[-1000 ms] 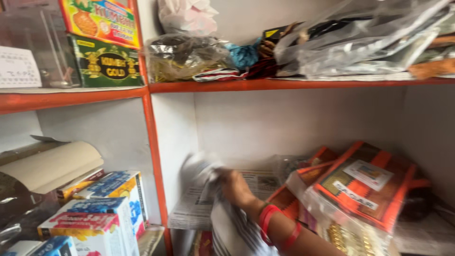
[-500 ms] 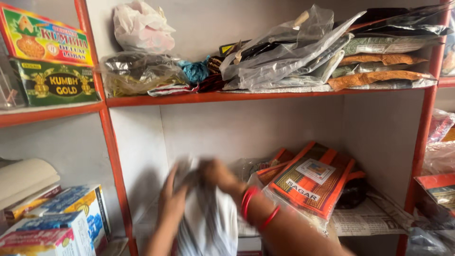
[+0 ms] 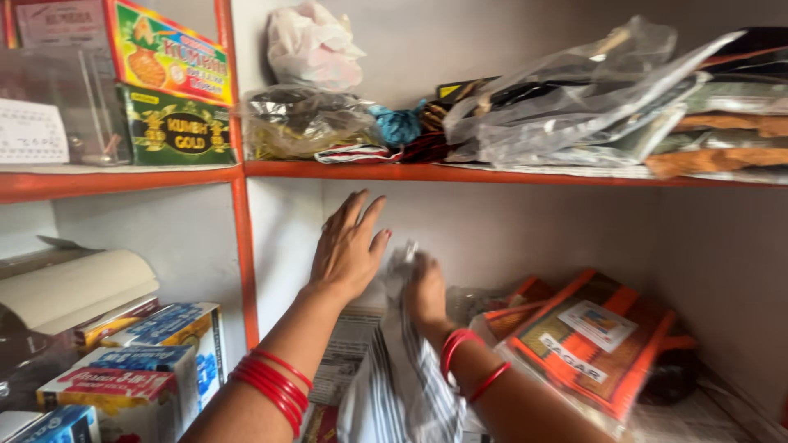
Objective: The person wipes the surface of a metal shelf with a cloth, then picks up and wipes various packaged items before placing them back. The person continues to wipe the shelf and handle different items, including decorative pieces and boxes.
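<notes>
From the head view, the left hand [image 3: 349, 246] has lifted off the striped plastic bag [image 3: 402, 377], fingers spread and raised against the shelf's back wall [image 3: 525, 230]. The right hand [image 3: 427, 291] now grips the bag's top alone, fingers pinching it, beside the orange packets [image 3: 599, 344] on the lower shelf.

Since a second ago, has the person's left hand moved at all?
Yes. The left hand has risen out of the striped cloth bag towards the orange shelf edge above, fingers now spread against the back wall.
</notes>
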